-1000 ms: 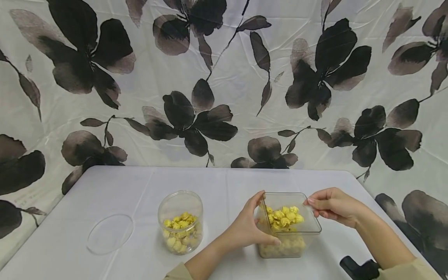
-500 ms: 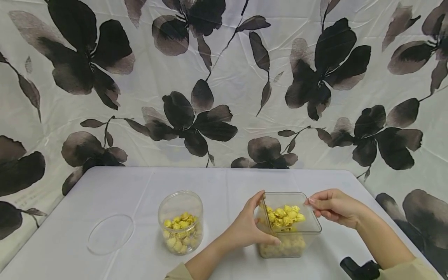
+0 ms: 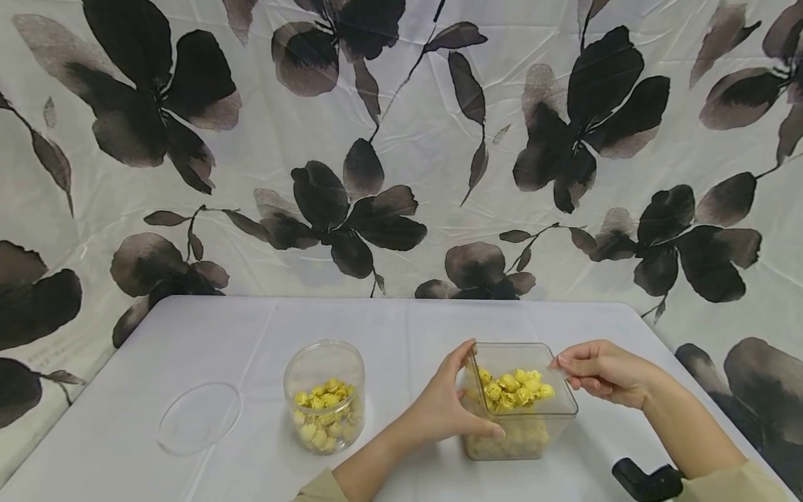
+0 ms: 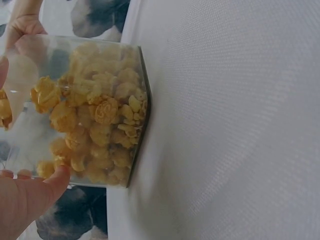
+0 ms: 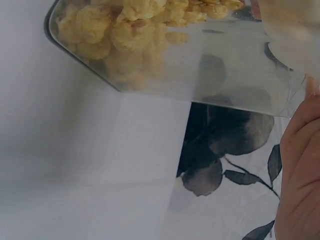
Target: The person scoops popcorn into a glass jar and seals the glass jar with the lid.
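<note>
A clear rectangular container (image 3: 509, 355), partly filled with yellow popcorn (image 3: 519, 390), stands on the table. My left hand (image 3: 439, 408) grips it from the left, thumb on the near side and fingers at the far corner. At its right rim, my right hand (image 3: 605, 373) pinches a pale translucent utensil (image 5: 295, 30) between thumb and forefinger. That utensil looks like a spoon or scoop and reaches into the container; its shape is mostly hidden. In the left wrist view, a whitish rounded part of the utensil (image 4: 22, 75) shows through the wall beside the popcorn.
Left of the container, a clear round jar (image 3: 323, 354) holds more popcorn. Farther left lies a thin clear round lid (image 3: 199, 418). A white cloth covers the table (image 3: 389, 335), and a floral sheet (image 3: 439, 160) hangs behind. A black device (image 3: 647, 480) sits at the right wrist.
Popcorn inside the container has shifted to the right and heaped up near the right wall. My right hand has moved slightly right; the left keeps its grip.
</note>
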The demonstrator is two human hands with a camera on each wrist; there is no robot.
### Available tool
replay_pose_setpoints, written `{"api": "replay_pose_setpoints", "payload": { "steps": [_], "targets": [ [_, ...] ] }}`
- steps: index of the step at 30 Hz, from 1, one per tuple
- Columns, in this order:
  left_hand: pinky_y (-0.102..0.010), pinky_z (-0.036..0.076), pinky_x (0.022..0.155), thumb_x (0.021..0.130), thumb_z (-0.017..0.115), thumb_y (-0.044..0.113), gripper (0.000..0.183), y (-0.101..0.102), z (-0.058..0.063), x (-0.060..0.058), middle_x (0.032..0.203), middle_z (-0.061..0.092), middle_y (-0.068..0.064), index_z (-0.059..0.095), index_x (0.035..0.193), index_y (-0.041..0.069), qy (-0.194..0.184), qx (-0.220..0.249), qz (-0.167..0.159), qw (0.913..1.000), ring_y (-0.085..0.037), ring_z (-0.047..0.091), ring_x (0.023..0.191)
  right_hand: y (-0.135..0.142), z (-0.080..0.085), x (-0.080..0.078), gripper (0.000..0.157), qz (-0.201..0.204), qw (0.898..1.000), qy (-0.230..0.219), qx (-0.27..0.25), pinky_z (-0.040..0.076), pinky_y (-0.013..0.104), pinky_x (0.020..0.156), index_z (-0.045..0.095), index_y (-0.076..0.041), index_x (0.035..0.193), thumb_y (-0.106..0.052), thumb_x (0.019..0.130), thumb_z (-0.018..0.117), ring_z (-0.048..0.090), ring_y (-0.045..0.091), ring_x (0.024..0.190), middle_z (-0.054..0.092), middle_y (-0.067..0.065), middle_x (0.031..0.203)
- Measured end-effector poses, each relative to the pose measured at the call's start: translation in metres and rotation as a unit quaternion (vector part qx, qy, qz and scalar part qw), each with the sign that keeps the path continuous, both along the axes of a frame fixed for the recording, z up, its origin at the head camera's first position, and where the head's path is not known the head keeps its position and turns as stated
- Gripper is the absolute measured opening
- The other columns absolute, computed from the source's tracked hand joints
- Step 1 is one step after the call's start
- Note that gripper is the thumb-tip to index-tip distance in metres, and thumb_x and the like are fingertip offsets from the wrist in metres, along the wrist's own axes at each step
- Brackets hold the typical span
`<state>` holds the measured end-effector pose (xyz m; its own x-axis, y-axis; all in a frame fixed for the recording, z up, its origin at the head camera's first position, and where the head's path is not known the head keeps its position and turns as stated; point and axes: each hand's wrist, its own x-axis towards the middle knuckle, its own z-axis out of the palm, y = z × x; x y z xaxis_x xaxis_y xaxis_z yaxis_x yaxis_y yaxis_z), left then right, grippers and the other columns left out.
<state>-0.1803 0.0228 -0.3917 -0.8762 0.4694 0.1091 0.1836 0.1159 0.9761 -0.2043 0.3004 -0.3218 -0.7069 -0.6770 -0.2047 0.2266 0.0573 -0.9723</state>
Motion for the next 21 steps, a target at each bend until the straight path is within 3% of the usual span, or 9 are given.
{"api": "replay_pose_setpoints", "payload": {
  "steps": [6,21],
  "targets": [
    [-0.043,0.038,0.102,0.060,0.089,0.020,0.113,-0.0002,0.0001,-0.0005,0.149,0.022,0.005,0.017,0.147,0.029,0.000,0.003,-0.003,1.0000,-0.021,0.021,0.137,0.0012,0.0008,-0.0020,0.022,0.009,1.000,-0.018,-0.003,0.018,0.014,0.043,0.071,-0.011,0.096,-0.010,0.097,0.048,0.041,-0.003,0.051,0.062,-0.007,0.070],
    [-0.041,0.038,0.102,0.060,0.089,0.020,0.113,0.0004,0.0008,-0.0007,0.148,0.023,0.004,0.017,0.147,0.029,0.002,0.000,-0.002,1.0000,-0.021,0.022,0.137,0.0039,-0.0016,-0.0062,0.024,0.021,0.999,-0.015,-0.023,0.017,0.014,0.043,0.070,-0.010,0.098,-0.009,0.098,0.046,0.039,-0.002,0.053,0.062,-0.007,0.072]
  ]
}}
